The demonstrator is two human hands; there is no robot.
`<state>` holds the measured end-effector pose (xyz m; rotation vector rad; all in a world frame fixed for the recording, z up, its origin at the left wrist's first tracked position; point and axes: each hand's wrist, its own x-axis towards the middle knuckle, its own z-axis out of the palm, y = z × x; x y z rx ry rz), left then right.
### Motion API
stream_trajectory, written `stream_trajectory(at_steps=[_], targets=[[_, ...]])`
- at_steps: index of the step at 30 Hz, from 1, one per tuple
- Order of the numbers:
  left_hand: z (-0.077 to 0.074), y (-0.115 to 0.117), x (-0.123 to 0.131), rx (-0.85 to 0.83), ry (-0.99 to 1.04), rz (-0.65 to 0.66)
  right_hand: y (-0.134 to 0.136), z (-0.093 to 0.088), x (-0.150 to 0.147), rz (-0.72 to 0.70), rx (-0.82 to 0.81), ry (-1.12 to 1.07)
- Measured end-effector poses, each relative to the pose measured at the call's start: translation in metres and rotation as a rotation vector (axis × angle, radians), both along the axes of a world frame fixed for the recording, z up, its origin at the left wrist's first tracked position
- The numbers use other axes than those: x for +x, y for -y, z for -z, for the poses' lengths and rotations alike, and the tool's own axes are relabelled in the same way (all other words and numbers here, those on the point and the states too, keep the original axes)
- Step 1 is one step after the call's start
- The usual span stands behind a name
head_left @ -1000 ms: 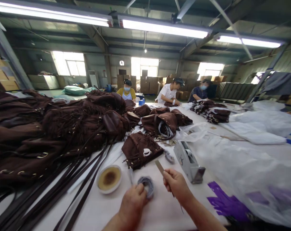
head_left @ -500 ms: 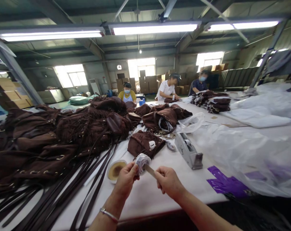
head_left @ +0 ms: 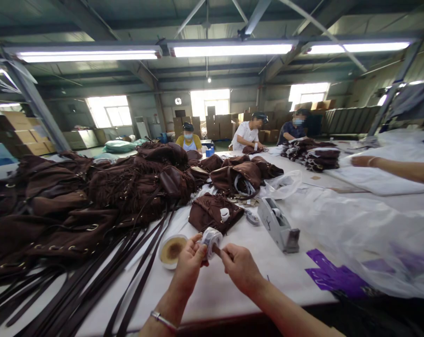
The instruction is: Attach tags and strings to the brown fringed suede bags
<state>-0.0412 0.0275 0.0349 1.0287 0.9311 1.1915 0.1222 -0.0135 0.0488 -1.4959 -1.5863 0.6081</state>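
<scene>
My left hand is closed around a small whitish coil, held just above the table. A narrow brown strip runs from the coil to my right hand, which pinches its end between thumb and fingers. Just beyond the coil lies a folded dark brown fringed bag with a white tag. To the left of my left hand sits a round white-rimmed thing with a tan middle. A grey tape dispenser stands beyond my right hand.
Brown bags with long straps are heaped on the left. Clear plastic sheeting and a purple piece cover the right. Another person's arm reaches in from the right. Several co-workers sit across the table.
Both hands still hold the coil and strip; the coil has turned slightly, and the strip now looks darker and shorter. Another person's arm has come in from the right. The view has shifted slightly.
</scene>
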Motion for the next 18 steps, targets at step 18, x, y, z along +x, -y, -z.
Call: stream_trajectory(at_steps=[18], targets=[[-0.008, 0.003, -0.004, 0.127, -0.230, 0.184, -0.006, 0.014, 0.015, -0.169, -0.162, -0.186]])
